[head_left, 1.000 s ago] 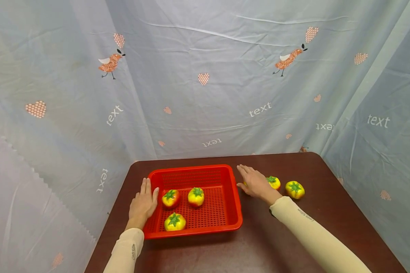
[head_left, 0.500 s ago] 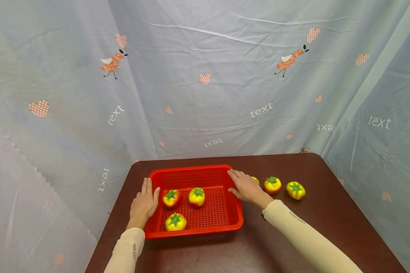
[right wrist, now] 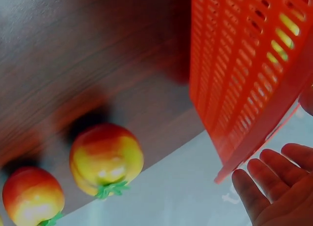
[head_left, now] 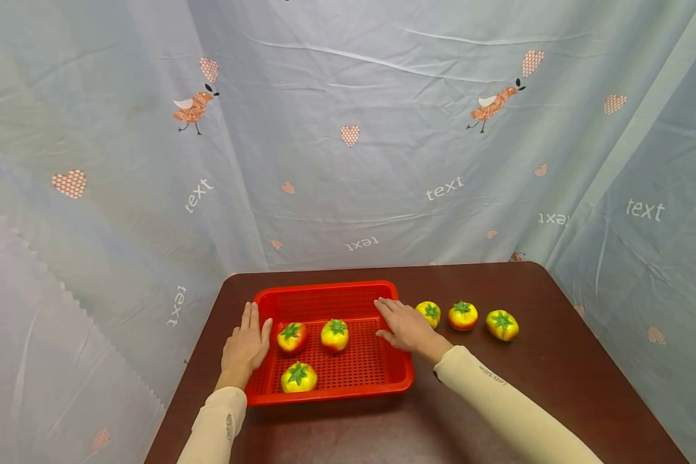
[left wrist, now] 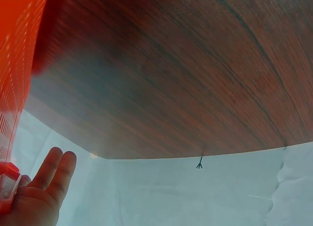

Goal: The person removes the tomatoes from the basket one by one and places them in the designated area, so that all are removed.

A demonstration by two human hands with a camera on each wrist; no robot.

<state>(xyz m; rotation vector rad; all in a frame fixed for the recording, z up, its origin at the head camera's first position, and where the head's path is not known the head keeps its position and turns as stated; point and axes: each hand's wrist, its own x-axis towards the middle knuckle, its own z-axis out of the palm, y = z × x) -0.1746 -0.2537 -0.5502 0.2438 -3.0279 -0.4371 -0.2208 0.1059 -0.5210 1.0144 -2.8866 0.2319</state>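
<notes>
A red plastic basket with perforated walls stands on the table, holding three red-and-yellow persimmon-like fruits with green leafy tops. My left hand rests at its left rim, fingers straight and pointing forward; the left wrist view shows the hand beside the basket's wall. Over the right rim is my right hand, fingers extended and nothing in its grasp. Its fingers lie right by the rim in the right wrist view.
Three more such fruits, one nearest the basket, a middle one and an outer one, sit in a row right of the basket. A patterned grey-blue curtain surrounds the dark wooden table.
My right hand has moved left from above the loose fruits to the basket's right rim, uncovering the nearest fruit. The left hand and the fruits stay in place.
</notes>
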